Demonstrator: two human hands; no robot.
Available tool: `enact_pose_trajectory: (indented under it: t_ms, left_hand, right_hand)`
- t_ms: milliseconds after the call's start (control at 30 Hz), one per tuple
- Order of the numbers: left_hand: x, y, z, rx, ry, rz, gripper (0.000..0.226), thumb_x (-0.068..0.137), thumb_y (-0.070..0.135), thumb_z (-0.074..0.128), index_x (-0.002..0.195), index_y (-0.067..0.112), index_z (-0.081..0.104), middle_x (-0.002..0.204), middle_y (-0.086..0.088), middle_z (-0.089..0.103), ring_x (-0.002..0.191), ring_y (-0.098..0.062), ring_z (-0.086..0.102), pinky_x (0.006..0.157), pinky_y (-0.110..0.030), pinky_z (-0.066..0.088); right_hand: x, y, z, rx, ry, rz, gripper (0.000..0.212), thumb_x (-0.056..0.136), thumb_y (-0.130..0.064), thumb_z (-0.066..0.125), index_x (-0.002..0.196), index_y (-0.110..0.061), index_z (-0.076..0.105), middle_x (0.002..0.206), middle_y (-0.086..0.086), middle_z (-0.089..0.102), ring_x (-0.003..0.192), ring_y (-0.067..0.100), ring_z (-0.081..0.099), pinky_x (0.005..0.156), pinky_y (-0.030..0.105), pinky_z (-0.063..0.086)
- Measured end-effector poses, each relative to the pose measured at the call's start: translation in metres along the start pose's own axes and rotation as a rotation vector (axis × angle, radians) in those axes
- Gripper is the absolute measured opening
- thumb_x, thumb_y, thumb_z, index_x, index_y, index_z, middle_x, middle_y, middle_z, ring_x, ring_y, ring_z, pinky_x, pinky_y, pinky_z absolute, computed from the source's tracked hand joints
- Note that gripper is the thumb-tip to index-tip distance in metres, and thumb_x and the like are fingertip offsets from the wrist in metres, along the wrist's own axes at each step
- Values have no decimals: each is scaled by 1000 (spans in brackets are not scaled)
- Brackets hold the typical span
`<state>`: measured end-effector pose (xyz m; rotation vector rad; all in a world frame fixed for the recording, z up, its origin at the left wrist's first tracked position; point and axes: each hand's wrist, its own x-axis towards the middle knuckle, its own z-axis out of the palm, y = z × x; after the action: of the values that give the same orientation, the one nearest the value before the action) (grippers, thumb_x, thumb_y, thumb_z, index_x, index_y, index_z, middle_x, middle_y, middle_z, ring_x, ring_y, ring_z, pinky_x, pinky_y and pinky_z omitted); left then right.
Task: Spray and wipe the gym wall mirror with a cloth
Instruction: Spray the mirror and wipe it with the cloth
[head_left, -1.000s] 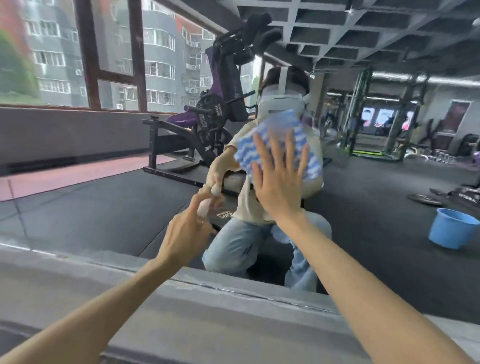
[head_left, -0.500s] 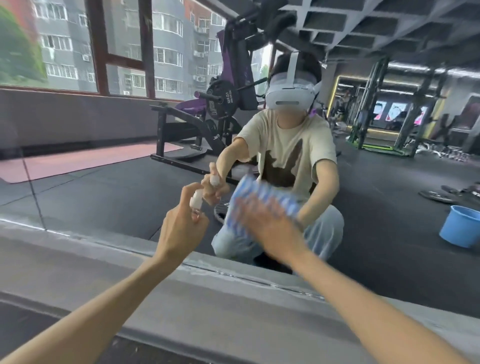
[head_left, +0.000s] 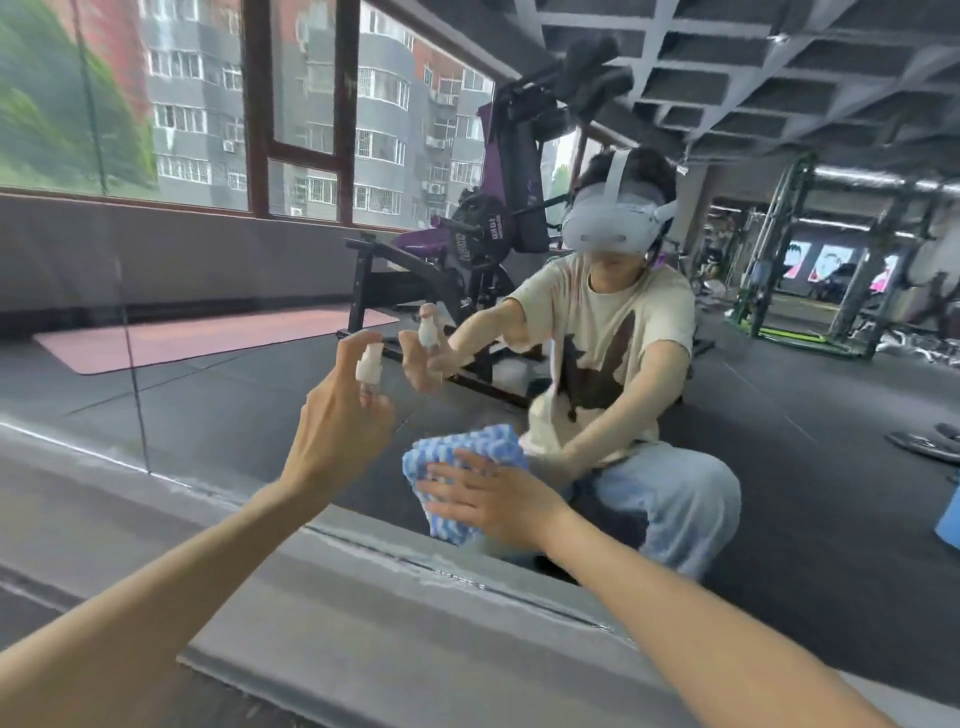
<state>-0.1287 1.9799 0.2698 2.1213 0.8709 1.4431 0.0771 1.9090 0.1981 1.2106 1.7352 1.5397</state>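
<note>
1. Our left hand is curled round the small white spray bottle, with one finger on top.
2. Our right hand is flat, fingers spread, and presses the blue-and-white cloth on the wall mirror.
3. The cloth sits low on the glass. The bottle is up and left of it, a little back from the glass.

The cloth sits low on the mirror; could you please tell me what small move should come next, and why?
Probably slide the cloth up and left across the mirror: the right hand presses it flat near the lower edge, while the left hand aims the spray bottle at glass just above.
</note>
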Motion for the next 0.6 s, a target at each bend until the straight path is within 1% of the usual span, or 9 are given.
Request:
enact_pose_trajectory:
  t_ms: [67, 200, 267, 333, 400, 433, 500, 567, 600]
  left_hand:
    - [5, 2, -8, -5, -47, 24, 64, 79, -2, 53, 126, 38, 33, 82, -7, 52, 59, -26, 47, 58, -37, 46]
    - [25, 3, -19, -15, -6, 73, 78, 75, -5, 59, 139, 33, 36, 86, -1, 49, 70, -21, 48, 65, -29, 36]
    - [44, 11, -27, -18, 46, 98, 76, 80, -2, 59, 143, 36, 36, 78, 0, 53, 68, -19, 50, 71, -28, 37]
    - [59, 28, -37, 4, 52, 148, 73, 87, 8, 59, 146, 41, 30, 74, 4, 55, 68, -22, 54, 69, -31, 39]
    - [81, 57, -47, 58, 28, 228, 70, 92, 18, 56, 146, 48, 22, 83, 8, 56, 75, -26, 56, 68, -35, 43]
    - [92, 70, -51, 89, 28, 246, 70, 93, 20, 54, 146, 50, 21, 88, 9, 56, 79, -25, 57, 69, -36, 44]
    - [115, 102, -58, 73, 47, 263, 71, 92, 17, 52, 145, 52, 19, 97, 3, 59, 84, -28, 58, 75, -42, 49]
    - [134, 133, -62, 14, 75, 262, 74, 89, 12, 52, 145, 48, 22, 90, -2, 61, 77, -28, 59, 74, -42, 52]
    - [143, 145, -63, -18, 85, 267, 75, 87, 9, 52, 145, 46, 23, 83, -2, 60, 72, -25, 57, 71, -38, 51]
  right_hand:
    - [7, 35, 1, -82, 30, -102, 72, 72, -50, 75, 138, -32, 54, 145, -14, 49, 136, 12, 45, 120, 50, -5]
    - [59, 170, -30, -41, 285, 594, 54, 99, -39, 38, 150, -23, 36, 156, -2, 35, 144, 21, 33, 120, 48, -1]
    - [70, 185, -44, 8, 305, 760, 59, 97, -38, 48, 152, -22, 34, 158, 2, 31, 146, 26, 29, 118, 51, 7]
    - [69, 171, -39, 54, 216, 374, 63, 91, -35, 62, 149, -25, 40, 156, 0, 35, 144, 26, 32, 117, 53, 10]
    - [65, 213, -39, -16, 215, 119, 54, 94, -37, 57, 145, -27, 46, 153, -4, 41, 142, 23, 37, 117, 49, 9]
    - [66, 247, -44, -20, 218, 189, 51, 98, -37, 47, 147, -26, 43, 154, -3, 39, 143, 22, 34, 117, 45, 4]
    - [67, 324, -64, -3, 279, 634, 53, 103, -39, 25, 154, -24, 27, 160, 0, 25, 149, 24, 21, 116, 40, -7]
    - [63, 360, -76, 73, 296, 969, 54, 105, -41, 21, 156, -22, 14, 164, 1, 12, 151, 26, 8, 116, 39, -15]
    - [65, 355, -76, 67, 326, 1001, 55, 106, -40, 25, 156, -22, 13, 164, 2, 11, 151, 27, 8, 116, 40, -14]
